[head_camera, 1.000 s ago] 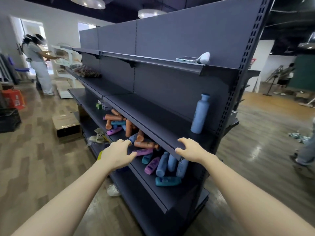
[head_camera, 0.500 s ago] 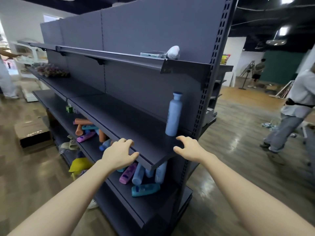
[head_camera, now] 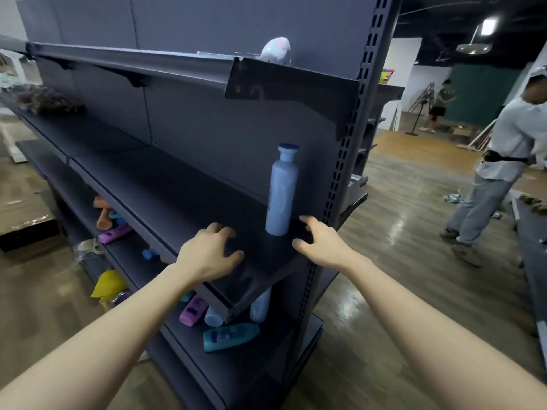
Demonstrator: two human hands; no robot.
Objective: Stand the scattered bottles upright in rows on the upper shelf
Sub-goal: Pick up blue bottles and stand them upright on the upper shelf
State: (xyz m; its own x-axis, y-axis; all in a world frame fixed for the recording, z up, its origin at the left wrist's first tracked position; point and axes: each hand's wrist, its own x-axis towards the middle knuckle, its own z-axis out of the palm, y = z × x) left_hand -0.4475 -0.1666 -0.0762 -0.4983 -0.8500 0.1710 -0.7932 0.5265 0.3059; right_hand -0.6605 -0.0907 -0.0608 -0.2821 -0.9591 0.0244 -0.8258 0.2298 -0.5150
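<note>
One light blue bottle (head_camera: 281, 190) stands upright at the right end of the dark upper shelf (head_camera: 177, 196), against the back panel. My left hand (head_camera: 210, 253) hovers over the shelf's front edge with loosely curled fingers, holding nothing. My right hand (head_camera: 319, 241) is just right of the bottle's base, fingers relaxed, apart from it. On the lower shelf (head_camera: 245, 362) lie scattered bottles: a teal one (head_camera: 231, 337), a purple one (head_camera: 194, 310), a second purple one (head_camera: 115, 233), an orange one (head_camera: 103, 216) and light blue ones (head_camera: 260, 304), partly hidden under the upper shelf.
A white object (head_camera: 275, 50) lies on the top shelf (head_camera: 148, 65). The perforated upright post (head_camera: 352, 143) bounds the shelves on the right. A person (head_camera: 500, 161) stands on the wooden floor to the right, another (head_camera: 441, 105) farther back. A yellow item (head_camera: 108, 284) lies low at the left.
My view has swung right and closer to the shelf's right end. Both hands have moved forward over the upper shelf, the right one nearer the standing blue bottle.
</note>
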